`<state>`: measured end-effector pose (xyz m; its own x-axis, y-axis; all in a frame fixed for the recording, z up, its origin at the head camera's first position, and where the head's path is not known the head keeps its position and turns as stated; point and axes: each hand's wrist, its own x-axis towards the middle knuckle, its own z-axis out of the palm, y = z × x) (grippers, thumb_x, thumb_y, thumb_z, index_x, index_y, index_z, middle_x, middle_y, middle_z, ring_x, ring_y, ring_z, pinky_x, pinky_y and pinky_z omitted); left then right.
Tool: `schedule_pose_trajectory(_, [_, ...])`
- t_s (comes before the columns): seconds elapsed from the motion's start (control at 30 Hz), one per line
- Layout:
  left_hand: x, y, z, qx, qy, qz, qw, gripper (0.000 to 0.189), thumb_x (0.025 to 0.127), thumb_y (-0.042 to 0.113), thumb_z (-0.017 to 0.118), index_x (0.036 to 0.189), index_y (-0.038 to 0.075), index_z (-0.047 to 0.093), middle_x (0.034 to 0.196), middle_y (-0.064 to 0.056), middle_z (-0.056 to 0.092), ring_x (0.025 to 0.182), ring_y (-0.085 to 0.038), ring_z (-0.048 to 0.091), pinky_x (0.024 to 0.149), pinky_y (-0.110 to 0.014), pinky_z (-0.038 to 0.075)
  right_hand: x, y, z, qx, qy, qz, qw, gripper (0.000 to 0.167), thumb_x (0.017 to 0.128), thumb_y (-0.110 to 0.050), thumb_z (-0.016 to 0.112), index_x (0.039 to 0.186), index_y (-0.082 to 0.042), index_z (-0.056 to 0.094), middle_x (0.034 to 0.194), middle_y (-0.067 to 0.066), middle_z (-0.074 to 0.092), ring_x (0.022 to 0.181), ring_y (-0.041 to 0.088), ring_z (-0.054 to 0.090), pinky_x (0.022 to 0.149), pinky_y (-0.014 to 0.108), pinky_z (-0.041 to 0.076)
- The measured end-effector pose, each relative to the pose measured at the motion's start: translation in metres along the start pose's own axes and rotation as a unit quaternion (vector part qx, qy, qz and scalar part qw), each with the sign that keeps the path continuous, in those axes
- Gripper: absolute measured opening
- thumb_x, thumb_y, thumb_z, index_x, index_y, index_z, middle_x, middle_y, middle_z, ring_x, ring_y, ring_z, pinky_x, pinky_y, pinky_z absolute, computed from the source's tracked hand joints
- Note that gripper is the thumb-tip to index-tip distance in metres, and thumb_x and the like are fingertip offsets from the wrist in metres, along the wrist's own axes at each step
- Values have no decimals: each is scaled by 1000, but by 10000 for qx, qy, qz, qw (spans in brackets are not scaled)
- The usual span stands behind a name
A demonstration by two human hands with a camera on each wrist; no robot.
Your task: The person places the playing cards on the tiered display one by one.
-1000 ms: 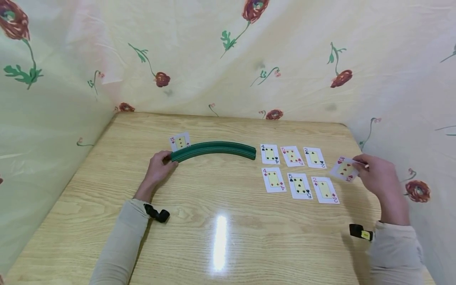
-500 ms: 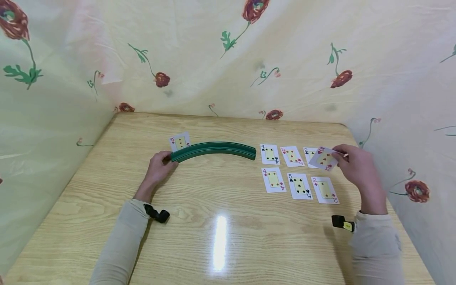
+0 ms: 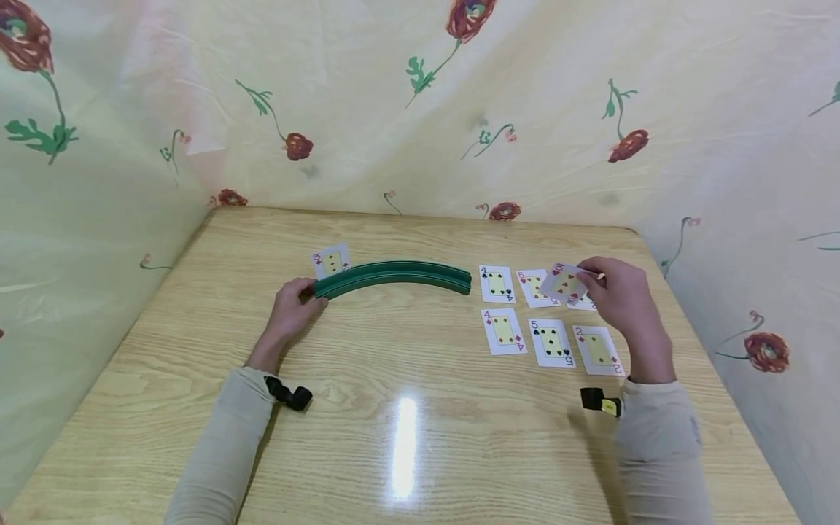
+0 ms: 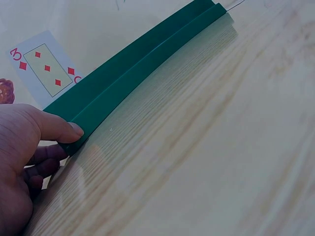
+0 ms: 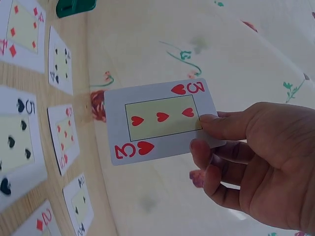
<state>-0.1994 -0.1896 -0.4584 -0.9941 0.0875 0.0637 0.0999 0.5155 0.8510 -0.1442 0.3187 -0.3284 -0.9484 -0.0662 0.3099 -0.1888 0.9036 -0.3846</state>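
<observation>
- Far left: light sleeve [image 3: 216, 445], black wrist device [image 3: 289, 394] by its cuff.
- Left hand [image 3: 293, 306]: thumb on near face, fingers bent behind; pinches left end of the green curved rail, small gap only.
- Three of diamonds [image 3: 332, 260]: rises behind rail's left part, face to camera, slightly tilted, near left hand. Bottom edge hidden, can't tell if slotted in.
- Green curved rail [image 3: 394, 274]: on the wooden table [image 3: 341, 437], bowed away from the person, long groove along it, right end just beside the fours.
- Four column: black four [image 3: 496, 284] in far row, four of diamonds [image 3: 504, 332] in near row, both flat, face up.
- Five column: five of hearts [image 3: 533, 286] far, partly covered in head view; five of spades [image 3: 552, 343] near, flat.
- Three of hearts [image 3: 562, 284]: in the air, tilted, face to camera; head view has it overlapping five of hearts and black two.
- Two column: black two [image 5: 78, 206] far, two of diamonds [image 3: 597, 350] near, face up.
- Right hand [image 3: 613, 295]: thumb on card face, index behind, pinching three of hearts by one edge; other fingers curled, no gap beyond card thickness.
- Behind: pale flowered cloth [image 3: 367, 109].
</observation>
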Motion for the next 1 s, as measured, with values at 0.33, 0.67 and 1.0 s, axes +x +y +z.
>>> schedule_pose_trajectory(0.33, [-1, 2, 0, 15, 3, 38, 10000, 33, 93, 5, 64, 122, -10, 62, 118, -27, 60, 107, -33, 51, 94, -40, 40, 11, -28, 14, 143, -39, -167, 9997, 18, 96, -1, 61, 110, 8, 69, 103, 29, 70, 83, 38, 64, 72, 52, 50])
schedule_pose_trajectory(0.67, [-1, 3, 0, -25, 5, 107, 9999, 32, 93, 4, 64, 122, -9, 63, 117, -26, 61, 106, -32, 52, 94, -39, 41, 23, -49, 32, 298, -138, -340, 9989, 18, 96, 1, 60, 109, 7, 70, 105, 28, 71, 88, 39, 67, 75, 53, 54])
schedule_pose_trajectory(1.0, [0, 0, -1, -28, -36, 110, 9999, 32, 93, 4, 64, 123, -9, 63, 118, -26, 61, 105, -32, 53, 93, -38, 41, 36, -71, 53, 467, -474, -357, 9971, 20, 97, -2, 59, 112, 4, 71, 110, 26, 71, 91, 37, 68, 76, 49, 56])
